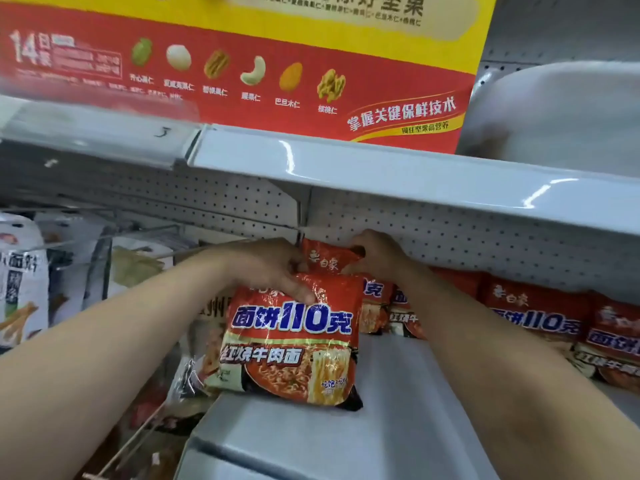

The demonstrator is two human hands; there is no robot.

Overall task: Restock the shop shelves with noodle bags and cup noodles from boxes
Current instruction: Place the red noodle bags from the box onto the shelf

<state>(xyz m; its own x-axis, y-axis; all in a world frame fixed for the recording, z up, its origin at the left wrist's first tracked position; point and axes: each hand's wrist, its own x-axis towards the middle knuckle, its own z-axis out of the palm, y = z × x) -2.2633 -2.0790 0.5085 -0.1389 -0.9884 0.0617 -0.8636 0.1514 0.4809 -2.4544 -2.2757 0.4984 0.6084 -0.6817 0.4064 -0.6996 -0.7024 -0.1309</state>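
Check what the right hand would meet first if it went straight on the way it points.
The right hand points into the shelf, so first the rear noodle bag its fingers pinch, then likely the perforated back panel; the gap between is unclear.

White shelf (398, 386) w/ noodle bags (533, 317) at rear — front bag (291, 344) upright.

Bright overhead light; glare streaks on shelf edge (381, 168); blur upper left; wide-angle edge bending.

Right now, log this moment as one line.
step: shelving | left hand: grips front noodle bag | right hand: pinches rear noodle bag | shelf: more red bags at right
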